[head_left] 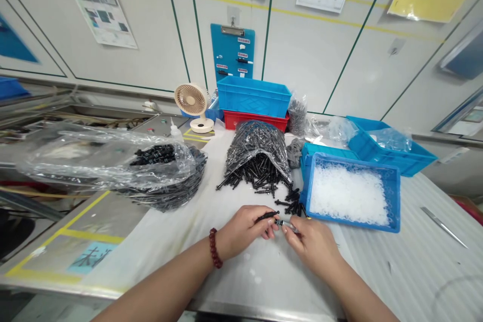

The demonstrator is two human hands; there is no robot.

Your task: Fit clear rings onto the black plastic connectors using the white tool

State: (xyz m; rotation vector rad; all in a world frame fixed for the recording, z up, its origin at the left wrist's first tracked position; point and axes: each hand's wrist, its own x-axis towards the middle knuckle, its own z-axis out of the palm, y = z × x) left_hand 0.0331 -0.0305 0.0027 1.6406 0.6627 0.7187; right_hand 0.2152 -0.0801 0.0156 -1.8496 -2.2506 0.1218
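Note:
My left hand (249, 229), with a red bead bracelet (215, 248) at its wrist, is closed on a black rod-like part (267, 216). My right hand (312, 240) pinches a slim light-coloured tool (289, 224), whose tip meets a dark piece at the fingers of my left hand. Loose black parts (292, 204) lie just beyond my hands. They lead back to an open clear bag (260, 148) full of the same parts. A blue tray (394, 201) of small white translucent rings stands to the right of the bag.
Another plastic bag of black parts (166, 181) lies at the left. Behind are a small fan (192, 100), a white bottle (175, 131), and a blue bin (252, 98) on a red one (254, 119). Pointed tweezers (444, 226) rest at the right beyond the tray.

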